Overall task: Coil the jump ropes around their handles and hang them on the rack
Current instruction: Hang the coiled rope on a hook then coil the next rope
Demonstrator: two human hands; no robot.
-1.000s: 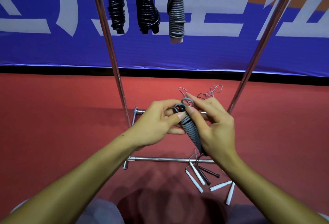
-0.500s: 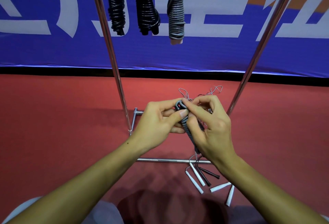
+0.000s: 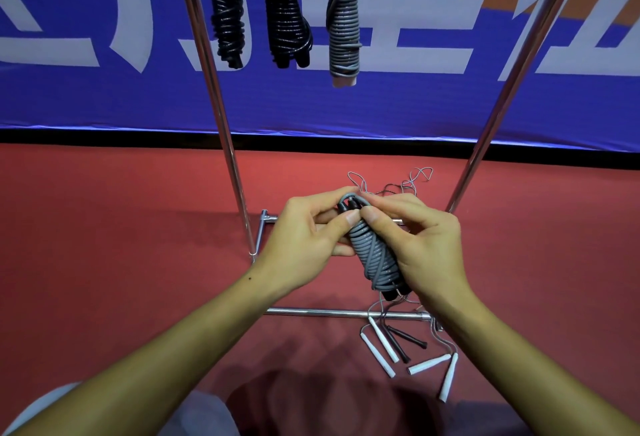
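Holding the coil (image 3: 375,257), both hands pinch its far top end; its long axis runs near-right, under the right hand (image 3: 420,245), left hand (image 3: 304,241) beside.

Red floor (image 3: 104,245) under everything. Shiny metal rack (image 3: 221,124) stands on floor, two low bars flat on it. Loose jump ropes (image 3: 398,345) lie in pile on floor by near bar: white handles and black handles side by side, thin grey cords curling away behind. Blue banner (image 3: 104,100) meets floor at back edge.
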